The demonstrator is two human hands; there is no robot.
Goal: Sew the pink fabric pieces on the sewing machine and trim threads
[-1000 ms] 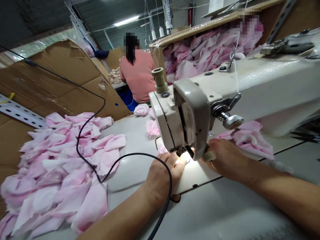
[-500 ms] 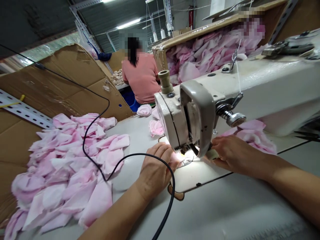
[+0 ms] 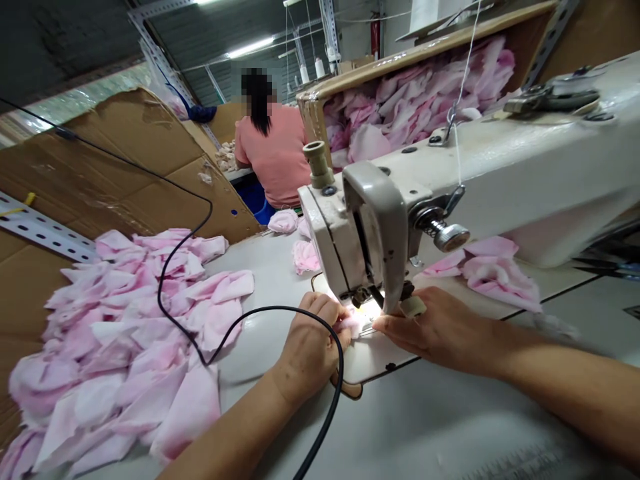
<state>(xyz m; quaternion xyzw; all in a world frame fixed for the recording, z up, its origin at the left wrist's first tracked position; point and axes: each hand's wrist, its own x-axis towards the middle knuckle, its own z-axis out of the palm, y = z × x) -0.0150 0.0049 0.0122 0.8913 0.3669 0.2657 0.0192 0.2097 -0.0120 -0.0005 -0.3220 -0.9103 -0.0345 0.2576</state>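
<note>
Under the lit head of a white sewing machine (image 3: 330,240), my left hand (image 3: 313,343) is closed on a small pink fabric piece (image 3: 353,323). The piece lies beside the presser foot, its far part hidden by my fingers and the machine head. My right hand (image 3: 445,330) is on the other side of the needle, its thumb stretched towards the lit plate (image 3: 370,363). It looks open, with nothing visible in it; some of its fingers are hidden behind the machine's lever (image 3: 413,307).
A heap of pink fabric pieces (image 3: 135,360) covers the table's left. A black cable (image 3: 341,373) loops in front of my left wrist. More pink pieces (image 3: 503,273) lie behind my right hand. A carton of pink fabric (image 3: 315,127) and a seated person (image 3: 275,153) are beyond.
My right hand has moved left and towards the needle, its thumb now showing in front of the lever. My left hand stays by the needle. The view has shifted slightly.
</note>
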